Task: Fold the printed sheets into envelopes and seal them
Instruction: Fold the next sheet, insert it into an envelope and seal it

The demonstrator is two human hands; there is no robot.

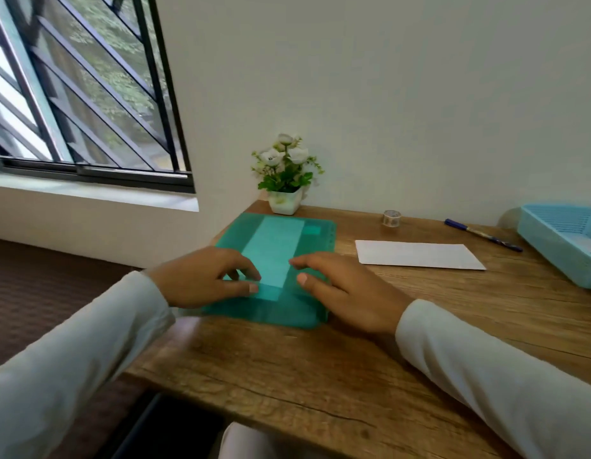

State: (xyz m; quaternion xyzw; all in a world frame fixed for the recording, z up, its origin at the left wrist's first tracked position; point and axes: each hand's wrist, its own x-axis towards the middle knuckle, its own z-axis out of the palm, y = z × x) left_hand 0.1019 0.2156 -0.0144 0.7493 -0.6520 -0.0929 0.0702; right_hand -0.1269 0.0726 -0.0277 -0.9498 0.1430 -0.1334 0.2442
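A translucent green folder [317,236] lies flat on the wooden desk [287,369] in front of me, with a pale sheet [274,250] showing through it. My left hand [201,276] rests on the folder's near left part, fingertips curled onto it. My right hand [347,289] lies on its near right part with fingers spread flat. Whether either hand grips the folder I cannot tell. A white envelope [416,255] lies flat to the right of the folder. A small tape roll [392,218] stands behind it near the wall.
A potted white flower [286,177] stands at the desk's back left corner. A blue pen [479,234] lies at the back right, beside a light blue plastic tray [562,240] at the right edge. A window is at the left, beyond the desk's left edge.
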